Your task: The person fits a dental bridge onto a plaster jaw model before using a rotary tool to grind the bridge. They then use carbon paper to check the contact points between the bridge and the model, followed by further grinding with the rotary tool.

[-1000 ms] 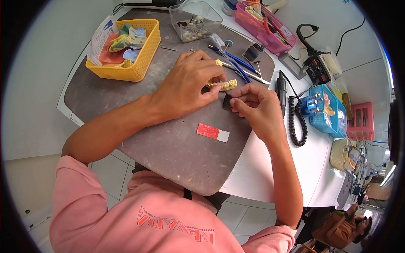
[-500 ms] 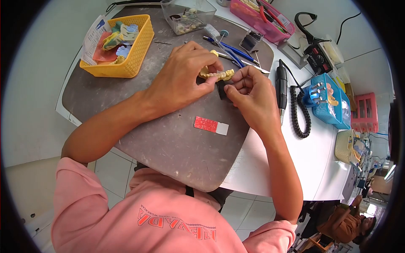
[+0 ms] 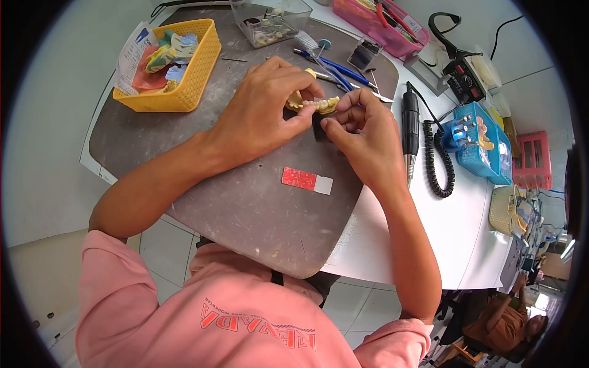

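My left hand point(image 3: 270, 101) is closed around a yellowish dental model point(image 3: 329, 106), its thumb and fingertips at the row of whitish teeth. The model is held over the grey-brown board point(image 3: 245, 208), and much of it is hidden by my fingers. Just to the right, my right hand point(image 3: 363, 126) pinches a small dark strip point(image 3: 319, 130) between thumb and fingers, below the model's right end. A red and white paper slip point(image 3: 307, 181) lies flat on the board, nearer to me than both hands.
A yellow basket point(image 3: 205, 76) stands at the back left, a clear box point(image 3: 270, 30) behind my hands. Blue-handled tools point(image 3: 343, 70) lie behind my right hand. A black handpiece point(image 3: 410, 129) with a coiled cord rests at right, near blue baskets point(image 3: 475, 153). Another person point(image 3: 500, 322) sits far right.
The model is turned slightly in my left hand, and my right hand with the dark strip has shifted a little left. The view has moved slightly; the slip stays put.
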`<state>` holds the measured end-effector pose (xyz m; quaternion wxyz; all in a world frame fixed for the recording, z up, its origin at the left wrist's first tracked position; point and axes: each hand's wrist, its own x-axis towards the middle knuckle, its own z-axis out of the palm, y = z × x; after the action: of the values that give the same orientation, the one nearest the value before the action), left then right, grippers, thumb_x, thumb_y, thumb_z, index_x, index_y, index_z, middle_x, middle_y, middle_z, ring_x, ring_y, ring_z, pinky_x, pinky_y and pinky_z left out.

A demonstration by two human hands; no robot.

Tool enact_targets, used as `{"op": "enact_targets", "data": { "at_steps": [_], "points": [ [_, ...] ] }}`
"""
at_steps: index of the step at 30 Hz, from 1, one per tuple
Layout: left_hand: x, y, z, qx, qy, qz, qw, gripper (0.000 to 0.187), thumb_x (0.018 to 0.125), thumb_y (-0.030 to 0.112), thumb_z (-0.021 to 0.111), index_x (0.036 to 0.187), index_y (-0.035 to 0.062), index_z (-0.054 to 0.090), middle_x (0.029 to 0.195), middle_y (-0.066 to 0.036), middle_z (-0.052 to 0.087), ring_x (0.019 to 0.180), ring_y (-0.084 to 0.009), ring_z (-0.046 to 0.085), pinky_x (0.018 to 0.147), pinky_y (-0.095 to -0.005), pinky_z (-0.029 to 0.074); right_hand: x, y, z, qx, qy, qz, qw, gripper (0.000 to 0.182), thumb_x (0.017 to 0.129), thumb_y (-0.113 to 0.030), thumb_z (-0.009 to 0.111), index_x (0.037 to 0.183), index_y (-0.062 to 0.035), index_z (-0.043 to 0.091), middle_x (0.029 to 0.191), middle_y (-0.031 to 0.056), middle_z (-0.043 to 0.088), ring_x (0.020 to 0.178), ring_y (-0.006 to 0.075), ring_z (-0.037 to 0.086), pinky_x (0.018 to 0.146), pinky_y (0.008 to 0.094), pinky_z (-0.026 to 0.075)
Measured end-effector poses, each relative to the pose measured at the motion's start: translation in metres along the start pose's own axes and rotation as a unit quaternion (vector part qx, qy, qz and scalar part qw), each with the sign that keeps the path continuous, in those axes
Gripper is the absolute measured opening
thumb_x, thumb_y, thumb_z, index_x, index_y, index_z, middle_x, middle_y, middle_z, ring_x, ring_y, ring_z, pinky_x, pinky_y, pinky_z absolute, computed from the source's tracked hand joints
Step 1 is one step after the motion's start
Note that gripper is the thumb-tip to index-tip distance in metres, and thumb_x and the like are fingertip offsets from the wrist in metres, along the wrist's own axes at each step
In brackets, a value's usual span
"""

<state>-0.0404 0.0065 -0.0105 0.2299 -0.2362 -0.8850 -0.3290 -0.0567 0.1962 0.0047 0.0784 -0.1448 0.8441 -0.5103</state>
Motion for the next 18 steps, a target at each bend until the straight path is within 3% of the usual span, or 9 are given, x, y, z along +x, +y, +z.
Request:
{"op": "enact_targets", "data": {
  "at_steps": [18],
  "points": [
    [0.0002, -0.0017, 0.0009, -0.004, 0.004, 0.003, 1.000, 0.023, 0.073, 0.002, 0.069, 0.097, 0.0019, 0.068, 0.090, -0.010, 0.066, 0.091, -0.0261, 0.060, 0.081, -0.0363, 0.049, 0.0031, 0.0021, -0.0020, 0.014, -0.007, 0.022, 1.000, 0.020, 0.080, -0.006, 0.070, 0.093, 0.0010, 0.056, 0.077, 0.0063, 0.068, 0.067, 0.0090, 0.061, 0.064, 0.0241, 0.051]
  ]
}}
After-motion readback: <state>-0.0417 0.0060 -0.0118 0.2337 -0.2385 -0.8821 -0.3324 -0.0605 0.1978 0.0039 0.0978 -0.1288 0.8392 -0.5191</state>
